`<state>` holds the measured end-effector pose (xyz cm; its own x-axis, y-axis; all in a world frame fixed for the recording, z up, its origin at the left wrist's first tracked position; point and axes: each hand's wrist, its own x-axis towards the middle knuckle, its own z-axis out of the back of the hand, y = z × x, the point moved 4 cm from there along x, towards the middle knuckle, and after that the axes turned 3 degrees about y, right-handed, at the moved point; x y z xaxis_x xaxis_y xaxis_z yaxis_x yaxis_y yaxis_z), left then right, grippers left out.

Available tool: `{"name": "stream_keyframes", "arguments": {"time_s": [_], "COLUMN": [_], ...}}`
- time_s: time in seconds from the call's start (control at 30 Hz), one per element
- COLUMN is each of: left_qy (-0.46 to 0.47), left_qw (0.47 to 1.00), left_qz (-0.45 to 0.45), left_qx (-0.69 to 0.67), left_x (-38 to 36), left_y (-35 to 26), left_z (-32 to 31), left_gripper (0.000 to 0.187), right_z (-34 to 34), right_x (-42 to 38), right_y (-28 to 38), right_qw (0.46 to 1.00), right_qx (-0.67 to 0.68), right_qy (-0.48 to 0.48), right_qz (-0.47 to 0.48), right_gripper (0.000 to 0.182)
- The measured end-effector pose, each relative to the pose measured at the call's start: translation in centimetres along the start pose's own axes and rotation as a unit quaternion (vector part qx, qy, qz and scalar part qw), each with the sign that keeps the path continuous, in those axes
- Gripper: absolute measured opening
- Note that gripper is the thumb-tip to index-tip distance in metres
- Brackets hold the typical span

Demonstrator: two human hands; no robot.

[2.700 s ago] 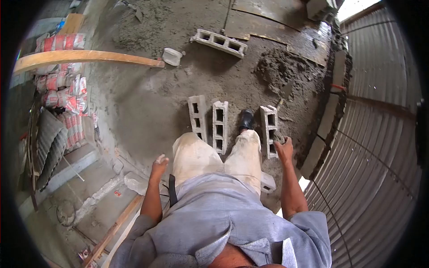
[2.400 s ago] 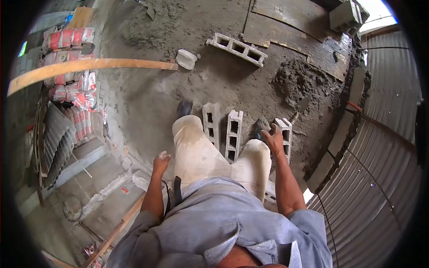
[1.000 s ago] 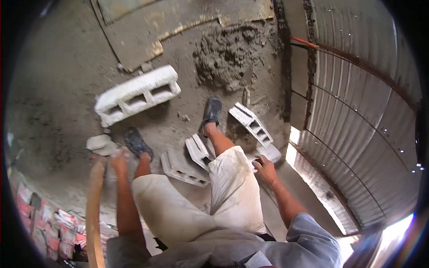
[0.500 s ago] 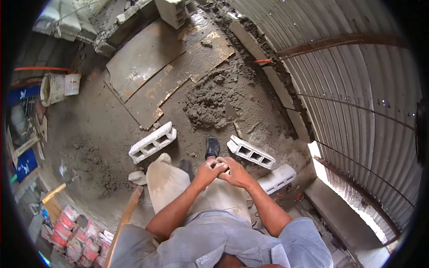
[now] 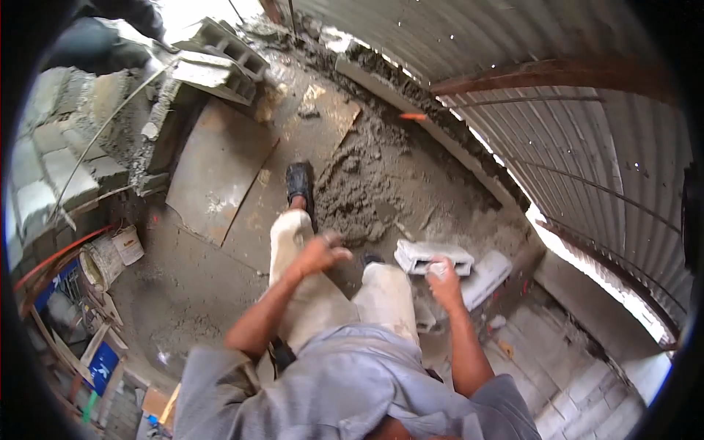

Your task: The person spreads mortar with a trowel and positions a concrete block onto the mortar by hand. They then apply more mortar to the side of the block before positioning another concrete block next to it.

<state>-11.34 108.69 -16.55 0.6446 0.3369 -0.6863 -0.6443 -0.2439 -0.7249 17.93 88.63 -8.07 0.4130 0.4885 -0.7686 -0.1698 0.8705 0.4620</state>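
My left hand [image 5: 323, 254] hovers over my left knee, a finger stretched out and others smeared by motion, with nothing seen in it. Over on the right, my right hand [image 5: 443, 279] is closed, fingers curled, and overlaps the near side of a hollow concrete block [image 5: 407, 254]. Something pale shows at its fingers; I cannot tell what it is. A second pale block [image 5: 490, 277] lies just right of that one. Ahead of my feet is a heap of wet mortar [image 5: 363, 191], and a trowel handle [image 5: 403, 231] sticks out near its edge.
Flat boards [image 5: 220, 172] cover the ground ahead. A block wall [image 5: 66, 172] stands at the left, with buckets [image 5: 103, 262] below it. More hollow blocks [image 5: 220, 70] sit at the far end, near another person's dark clothing [image 5: 95, 45]. Corrugated metal sheeting [image 5: 565, 147] lines the right.
My hands were together in front of me; now they are apart, left hand to the left, right hand out over the block. My left foot has stepped forward and the view has turned.
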Motion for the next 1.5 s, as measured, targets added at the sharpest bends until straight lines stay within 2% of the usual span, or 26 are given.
{"name": "stream_keyframes", "arguments": {"time_s": [0.03, 0.07, 0.13, 0.17, 0.23, 0.27, 0.33, 0.4, 0.43, 0.47, 0.5, 0.57, 0.67, 0.7, 0.77, 0.8, 0.87, 0.97, 1.07, 1.1, 1.13, 1.2, 1.27, 1.4, 1.47, 1.5], "left_qy": [0.004, -0.001, -0.023, -0.05, -0.087, -0.094, -0.116, -0.141, -0.14, -0.075, -0.101, -0.125, -0.164, -0.148, -0.174, -0.175, -0.231, -0.218, -0.156, -0.163, -0.161, -0.194, -0.202, -0.202, -0.186, -0.18], "left_qw": [1.0, 1.0, 0.994, 0.993, 0.991, 0.989, 0.973, 0.965, 0.968, 0.992, 0.979, 0.957, 0.927, 0.939, 0.943, 0.962, 0.928, 0.901, 0.879, 0.839, 0.839, 0.77, 0.771, 0.727, 0.719, 0.72], "left_qz": [-0.002, -0.015, -0.014, -0.006, -0.029, -0.059, -0.041, -0.092, -0.114, -0.068, -0.101, -0.137, -0.091, -0.114, -0.2, -0.18, -0.225, -0.202, -0.15, -0.147, -0.142, -0.196, -0.211, -0.202, -0.174, -0.157], "left_qx": [-0.007, -0.007, 0.105, 0.103, 0.1, 0.099, 0.193, 0.2, 0.173, 0.07, 0.147, 0.221, 0.324, 0.289, 0.201, 0.109, 0.189, 0.316, 0.425, 0.497, 0.501, 0.576, 0.565, 0.625, 0.647, 0.651], "left_x": [-0.2, 0.9, 2.9, 3.7, 5.8, 7.3, 8.3, 11.8, 13.8, 16.5, 18.2, 21.2, 25.6, 27.1, 31.3, 34.1, 37.5, 40.9, 46.6, 48.1, 50.0, 52.3, 53.3, 55.8, 56.8, 56.9], "left_y": [-0.3, -0.9, 0.7, 1.9, 4.4, 4.9, -1.2, -3.2, -3.6, -3.5, -5.0, -8.6, -13.2, -14.2, -13.9, -12.4, -12.7, -15.6, -14.5, -14.1, -12.6, -11.9, -11.9, -10.4, -9.4, -9.6], "left_z": [3.6, 8.2, 15.1, 18.1, 24.4, 26.9, 32.0, 35.4, 36.6, 37.4, 38.2, 38.6, 37.9, 37.7, 37.9, 38.4, 39.3, 37.6, 35.3, 34.4, 33.9, 32.7, 31.2, 29.9, 29.8, 29.7], "left_gripper": [0.048, 0.043, 0.055, 0.064, 0.079, 0.085, 0.085, 0.084, 0.085, 0.086, 0.087, 0.087, 0.087, 0.086, 0.081, 0.078, 0.079, 0.084, 0.101, 0.113, 0.113, 0.116, 0.117, 0.117, 0.115, 0.111], "right_z": [1.0, 1.5, 2.0, 1.9, 2.5, 2.8, 3.6, 4.6, 5.1, 5.8, 6.1, 5.3, 5.4, 5.2, 4.6, 4.6, 4.2, 4.5, 4.5, 4.5, 4.5, 4.3, 4.2, 3.5, 3.1, 3.2], "right_x": [-0.3, 0.5, 1.5, 1.6, 2.3, 3.1, 5.3, 7.7, 9.6, 11.6, 13.2, 16.6, 26.1, 29.1, 37.0, 40.4, 47.4, 54.4, 58.6, 59.9, 61.4, 63.0, 63.2, 65.8, 66.3, 66.1], "right_y": [0.9, 0.8, -2.4, -0.6, 3.7, 4.6, 6.3, 7.8, 7.4, 7.1, 9.7, 16.9, 20.0, 22.3, 24.2, 24.7, 25.4, 24.4, 25.3, 25.5, 25.0, 25.0, 25.2, 24.1, 24.5, 25.0], "right_qw": [0.998, 0.96, 0.986, 0.986, 0.978, 0.977, 0.974, 0.979, 0.984, 0.984, 0.983, 0.98, 0.987, 0.976, 0.968, 0.965, 0.96, 0.971, 0.952, 0.953, 0.952, 0.95, 0.935, 0.893, 0.861, 0.862], "right_qx": [-0.047, -0.144, -0.041, -0.041, 0.061, 0.062, 0.133, 0.09, 0.033, -0.024, -0.026, 0.115, -0.028, -0.111, -0.145, -0.156, -0.161, -0.171, -0.236, -0.253, -0.271, -0.262, -0.306, -0.391, -0.468, -0.466], "right_qy": [-0.048, -0.148, -0.161, -0.162, -0.137, -0.138, -0.165, -0.149, -0.163, -0.175, -0.18, -0.147, -0.131, -0.125, -0.11, -0.115, -0.114, -0.12, -0.112, -0.086, -0.06, -0.05, -0.063, -0.036, 0.076, 0.076], "right_qz": [0.002, 0.188, 0.0, -0.007, -0.142, -0.148, -0.084, -0.108, -0.071, -0.031, -0.033, -0.074, 0.086, 0.138, 0.17, 0.179, 0.196, 0.119, 0.158, 0.142, 0.127, 0.164, 0.165, 0.22, 0.184, 0.183], "right_gripper": [0.042, 0.043, 0.042, 0.042, 0.04, 0.04, 0.034, 0.038, 0.04, 0.042, 0.042, 0.039, 0.03, 0.027, 0.025, 0.025, 0.025, 0.024, 0.021, 0.021, 0.021, 0.029, 0.042, 0.056, 0.061, 0.061]}}
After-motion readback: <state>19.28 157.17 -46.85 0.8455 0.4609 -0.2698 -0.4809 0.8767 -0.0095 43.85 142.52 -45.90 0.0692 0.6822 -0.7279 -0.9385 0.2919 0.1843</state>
